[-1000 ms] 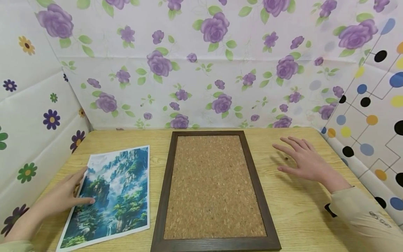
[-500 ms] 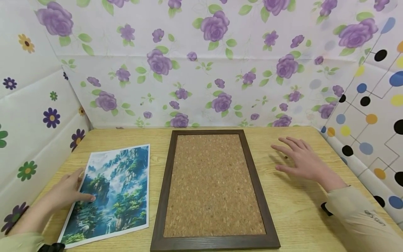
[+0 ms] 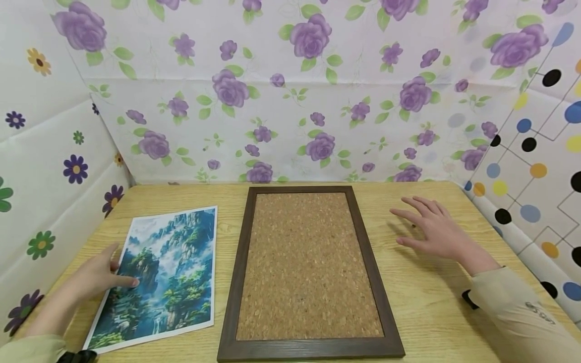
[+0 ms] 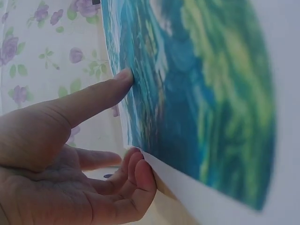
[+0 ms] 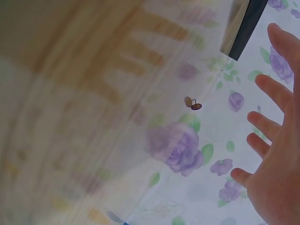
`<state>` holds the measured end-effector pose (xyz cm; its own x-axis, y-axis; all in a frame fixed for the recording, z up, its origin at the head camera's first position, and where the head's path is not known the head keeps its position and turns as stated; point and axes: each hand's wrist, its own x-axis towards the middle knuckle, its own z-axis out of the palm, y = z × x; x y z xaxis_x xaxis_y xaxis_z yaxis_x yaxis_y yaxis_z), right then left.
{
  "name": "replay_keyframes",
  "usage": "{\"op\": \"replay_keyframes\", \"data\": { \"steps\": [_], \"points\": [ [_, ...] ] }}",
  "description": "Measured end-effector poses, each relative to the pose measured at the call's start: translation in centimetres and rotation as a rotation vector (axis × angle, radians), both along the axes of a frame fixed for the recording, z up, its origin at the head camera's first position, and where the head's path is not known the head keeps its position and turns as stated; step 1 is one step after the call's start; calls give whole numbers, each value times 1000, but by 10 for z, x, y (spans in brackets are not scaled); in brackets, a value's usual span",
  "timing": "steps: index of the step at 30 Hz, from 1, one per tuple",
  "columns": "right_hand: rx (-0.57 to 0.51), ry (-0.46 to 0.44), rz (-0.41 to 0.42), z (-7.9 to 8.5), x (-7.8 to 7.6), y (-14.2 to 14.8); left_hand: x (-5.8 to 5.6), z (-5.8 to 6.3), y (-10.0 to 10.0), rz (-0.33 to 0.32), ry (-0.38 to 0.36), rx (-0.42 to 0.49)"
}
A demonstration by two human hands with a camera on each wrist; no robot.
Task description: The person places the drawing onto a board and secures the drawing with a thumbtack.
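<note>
A landscape print of misty blue-green mountains lies on the table to the left of the board. My left hand holds its left edge, thumb on the printed face. In the left wrist view, curled fingers sit at the paper's white border, opposite the thumb. The cork board with a dark brown frame lies in the middle. To its right, my right hand hovers with fingers spread, holding nothing. A small brass-coloured thumbtack rests on the table near those fingers, mirrored in the glossy surface.
The wooden table has a floral purple-rose sheet standing along its back edge. Patterned side sheets, a flowered one at left and a dotted one at right, close in the sides.
My left index finger has drawn back slightly from the print's edge, while the thumb stays on the face. The right hand has shifted very slightly left; print and board lie nearly the same.
</note>
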<state>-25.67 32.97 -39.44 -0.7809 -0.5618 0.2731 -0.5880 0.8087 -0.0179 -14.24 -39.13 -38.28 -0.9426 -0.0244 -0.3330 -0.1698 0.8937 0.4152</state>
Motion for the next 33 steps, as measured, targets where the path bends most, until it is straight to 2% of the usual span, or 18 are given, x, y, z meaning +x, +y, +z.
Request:
{"op": "replay_keyframes", "data": {
  "steps": [5, 10, 15, 21, 27, 30, 33],
  "points": [
    [-13, -14, -27, 0, 0, 2, 2, 1, 4, 13, 24, -39],
    [-14, -23, -44, -1, -1, 3, 1, 1, 3, 27, 17, -34],
    [-7, -33, -51, -1, -2, 3, 1, -3, -4, 45, 13, 16],
    [2, -37, -46, 2, -3, 3, 3, -5, -9, 63, -16, 118],
    [34, -28, -24, 3, -5, 3, 7, -4, -14, 25, -5, 132],
    [47, -40, -28, 1, -7, 3, 9, -3, -18, -13, -9, 157],
    [54, -57, -33, 0, -8, 3, 10, -3, -22, -19, -23, 192]
  ]
}}
